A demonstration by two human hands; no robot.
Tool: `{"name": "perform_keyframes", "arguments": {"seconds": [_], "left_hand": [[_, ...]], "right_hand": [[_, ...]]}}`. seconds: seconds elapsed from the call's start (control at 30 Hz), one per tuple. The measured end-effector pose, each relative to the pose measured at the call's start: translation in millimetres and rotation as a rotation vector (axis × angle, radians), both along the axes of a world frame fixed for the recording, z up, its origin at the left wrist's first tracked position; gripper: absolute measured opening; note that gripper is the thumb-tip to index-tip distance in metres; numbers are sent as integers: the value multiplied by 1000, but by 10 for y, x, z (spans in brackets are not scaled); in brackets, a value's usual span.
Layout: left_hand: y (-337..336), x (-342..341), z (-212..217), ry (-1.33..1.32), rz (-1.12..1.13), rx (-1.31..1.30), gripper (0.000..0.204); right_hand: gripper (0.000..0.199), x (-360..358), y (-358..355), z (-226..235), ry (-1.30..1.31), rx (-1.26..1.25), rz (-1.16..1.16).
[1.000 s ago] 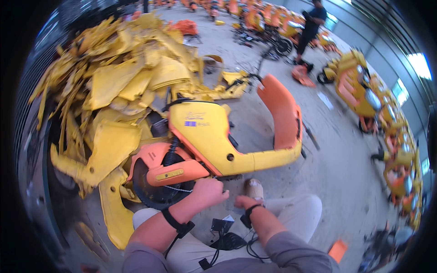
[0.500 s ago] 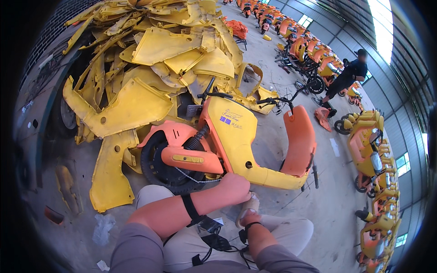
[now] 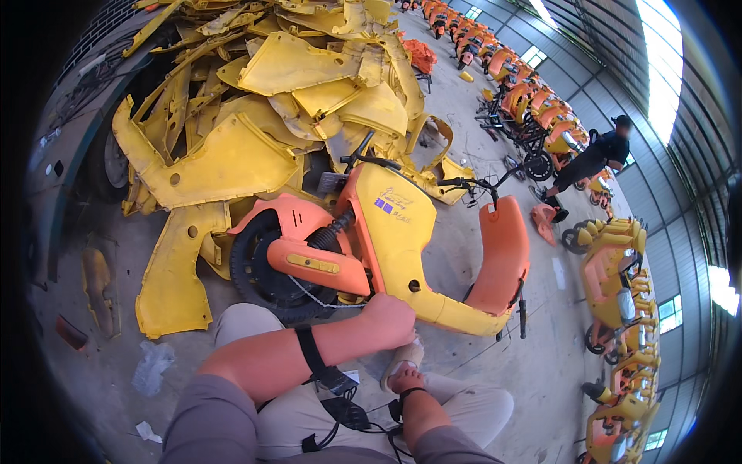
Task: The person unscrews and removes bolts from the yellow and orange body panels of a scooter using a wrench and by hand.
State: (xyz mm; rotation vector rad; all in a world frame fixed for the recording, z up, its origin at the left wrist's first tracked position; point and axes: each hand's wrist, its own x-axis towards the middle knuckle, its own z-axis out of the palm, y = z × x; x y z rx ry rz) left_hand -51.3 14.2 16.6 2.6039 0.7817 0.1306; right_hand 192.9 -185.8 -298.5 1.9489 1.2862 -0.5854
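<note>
A yellow and orange scooter (image 3: 398,232) lies tilted on the concrete in front of me, its black front wheel (image 3: 259,278) toward my left knee. My left hand (image 3: 390,319) is a closed fist gripping the lower edge of the scooter's yellow body panel, beside a thin grey cable (image 3: 317,298). A black strap circles that forearm. My right hand (image 3: 403,379) sits low between my legs, just under a whitish object (image 3: 403,357). Its fingers are mostly hidden, so its hold is unclear.
A big heap of loose yellow scooter panels (image 3: 255,116) fills the left and back. Rows of orange and yellow scooters (image 3: 618,271) line the right side. Another person in dark clothes (image 3: 591,158) bends over at the far right. Black cables (image 3: 344,410) lie on my lap.
The view has swung left and closer to the scooter. My left hand has stayed at the scooter's lower edge and now reads as a tight fist. The right hand has dropped lower.
</note>
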Motion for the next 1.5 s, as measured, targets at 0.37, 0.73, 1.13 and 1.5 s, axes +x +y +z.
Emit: {"name": "perform_keyframes", "arguments": {"seconds": [0.37,0.73,1.13,1.5], "left_hand": [[68,136,-42,-1,7,-6,39],[47,287,58,-54,-40,59,41],[45,222,27,-38,-18,17,41],[59,157,-33,-2,0,14,41]], "right_hand": [[71,68,184,51,30,110,-152],[62,419,2,-391,-315,419,169],[54,245,86,-162,-168,285,-172],[39,135,157,1,-238,197,-73]]}}
